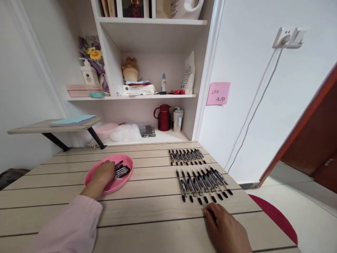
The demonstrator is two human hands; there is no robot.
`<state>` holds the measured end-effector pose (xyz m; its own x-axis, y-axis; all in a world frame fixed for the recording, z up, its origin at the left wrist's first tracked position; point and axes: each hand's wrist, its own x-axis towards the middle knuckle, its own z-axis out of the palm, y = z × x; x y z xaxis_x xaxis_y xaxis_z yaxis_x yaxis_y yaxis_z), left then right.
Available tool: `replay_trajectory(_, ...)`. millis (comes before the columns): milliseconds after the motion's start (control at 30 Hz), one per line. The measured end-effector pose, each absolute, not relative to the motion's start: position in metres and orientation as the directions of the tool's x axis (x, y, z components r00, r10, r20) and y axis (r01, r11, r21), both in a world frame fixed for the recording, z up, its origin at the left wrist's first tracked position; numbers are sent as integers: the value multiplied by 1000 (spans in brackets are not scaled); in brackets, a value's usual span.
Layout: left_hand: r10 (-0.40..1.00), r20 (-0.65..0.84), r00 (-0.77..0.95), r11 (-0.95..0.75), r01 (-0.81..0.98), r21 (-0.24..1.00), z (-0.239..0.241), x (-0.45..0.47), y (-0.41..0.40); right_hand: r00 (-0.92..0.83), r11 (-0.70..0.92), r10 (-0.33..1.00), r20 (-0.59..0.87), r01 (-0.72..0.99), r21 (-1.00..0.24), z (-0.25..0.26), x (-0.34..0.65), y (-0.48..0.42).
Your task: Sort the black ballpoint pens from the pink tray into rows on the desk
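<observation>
My left hand [104, 172] reaches into a round pink tray [129, 183] at the left of the table. Its fingers curl down against the near ends of a small heap of black-and-clear pens [121, 172]; the fingertips are hidden, so what they grip does not show. My right hand [228, 228] rests on the tabletop at the lower right, fingers curled in, with nothing visible in them. Just beyond it lies a row of several pens [202, 184], side by side with black ends toward me. A second row of pens [186, 157] lies farther back.
The slatted wooden table [147, 214] meets a white shelf unit [155, 96] holding a red jug [164, 117] and a cup [178, 119]. A small raised stand [31, 128] with blue paper is at back left. A red round seat [276, 218] shows beyond the right edge.
</observation>
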<state>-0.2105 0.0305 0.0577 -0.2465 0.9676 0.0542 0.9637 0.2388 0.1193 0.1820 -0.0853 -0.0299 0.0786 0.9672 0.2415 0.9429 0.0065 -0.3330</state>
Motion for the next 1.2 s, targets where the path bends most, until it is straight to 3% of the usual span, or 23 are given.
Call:
replay_trajectory(433, 966, 71, -247, 239, 965, 108, 57, -215, 34, 69, 25, 957, 281, 947, -320, -30, 180, -86)
replay_trajectory(633, 950, 251, -184, 152, 978, 144, 84, -184, 18, 77, 42, 954, 290, 923, -383, -21, 179, -88)
replay_trajectory(667, 950, 272, -154, 108, 978, 176, 88, -169, 11, 77, 56, 954, 289, 903, -427, -16, 177, -88)
replay_trajectory(733, 964, 259, -58, -67, 890, 451, 87, -131, -5, 63, 111, 956, 287, 827, -550, -2, 170, -88)
replay_trajectory(800, 997, 47, 60, -74, 617, 784, 74, -87, -25, 19, 201, 956, 293, 684, -702, 10, 158, -86)
replay_trajectory(867, 963, -124, 241, 39, 331, 943, 52, -47, -43, -17, 258, 958, 286, 491, -832, 16, 143, -83)
replay_trajectory(1000, 920, -173, 351, 125, 156, 980, 11, -1, -66, 63, 187, 977, 204, 211, -960, 0, 119, -76)
replay_trajectory(1200, 929, -207, 308, 162, 164, 973, -1, 5, -69, 143, 106, 984, 102, -17, -994, -17, 116, -73)
